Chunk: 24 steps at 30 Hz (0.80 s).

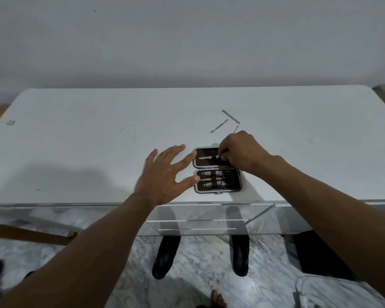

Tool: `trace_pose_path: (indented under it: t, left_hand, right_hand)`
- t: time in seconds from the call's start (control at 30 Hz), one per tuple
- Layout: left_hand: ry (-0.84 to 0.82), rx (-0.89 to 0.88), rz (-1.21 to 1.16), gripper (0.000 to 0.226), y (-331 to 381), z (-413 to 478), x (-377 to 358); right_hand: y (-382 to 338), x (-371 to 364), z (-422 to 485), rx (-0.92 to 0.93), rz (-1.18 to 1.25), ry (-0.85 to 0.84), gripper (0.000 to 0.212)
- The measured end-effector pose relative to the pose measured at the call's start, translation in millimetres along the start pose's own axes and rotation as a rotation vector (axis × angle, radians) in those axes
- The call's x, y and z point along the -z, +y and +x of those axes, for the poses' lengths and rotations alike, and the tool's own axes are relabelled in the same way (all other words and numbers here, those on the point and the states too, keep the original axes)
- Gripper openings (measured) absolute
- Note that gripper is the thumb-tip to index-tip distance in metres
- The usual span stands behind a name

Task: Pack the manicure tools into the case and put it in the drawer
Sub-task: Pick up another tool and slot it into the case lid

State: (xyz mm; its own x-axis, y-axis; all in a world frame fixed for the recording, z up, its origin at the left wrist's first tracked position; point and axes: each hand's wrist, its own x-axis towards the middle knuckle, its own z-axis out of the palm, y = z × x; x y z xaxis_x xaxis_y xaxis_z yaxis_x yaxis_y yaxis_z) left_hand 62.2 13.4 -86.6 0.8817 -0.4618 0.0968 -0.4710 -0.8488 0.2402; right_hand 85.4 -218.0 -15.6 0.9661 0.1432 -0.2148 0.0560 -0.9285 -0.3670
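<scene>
A small dark manicure case (237, 190) lies open on the white table (98, 141), near its front edge. Its near half holds two nail clippers and scissors (226, 177) under a strap. In the far half lies a thin metal tool (206, 158), and my right hand (238, 150) pinches its right end. My left hand (165, 174) is spread flat, fingertips touching the case's left edge. Three slim metal tools lie loose beyond the case: one long (231, 116), one angled (219, 125), one partly hidden behind my right hand (236, 129).
A drawer unit (198, 223) with closed drawers sits under the table front, just below the case. A wall stands behind the table. A wooden piece (31, 234) is at lower left, cables (302, 292) on the marble floor at lower right.
</scene>
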Motion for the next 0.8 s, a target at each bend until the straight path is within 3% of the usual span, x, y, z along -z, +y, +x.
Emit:
trace_pose_path:
  t: [0.8]
  left_hand:
    - [0.009, 0.005, 0.005, 0.067, -0.2, -0.4, -1.4]
  right_hand:
    - [-1.9, -5.0, 0.9, 0.04, -0.044, 0.005, 0.025]
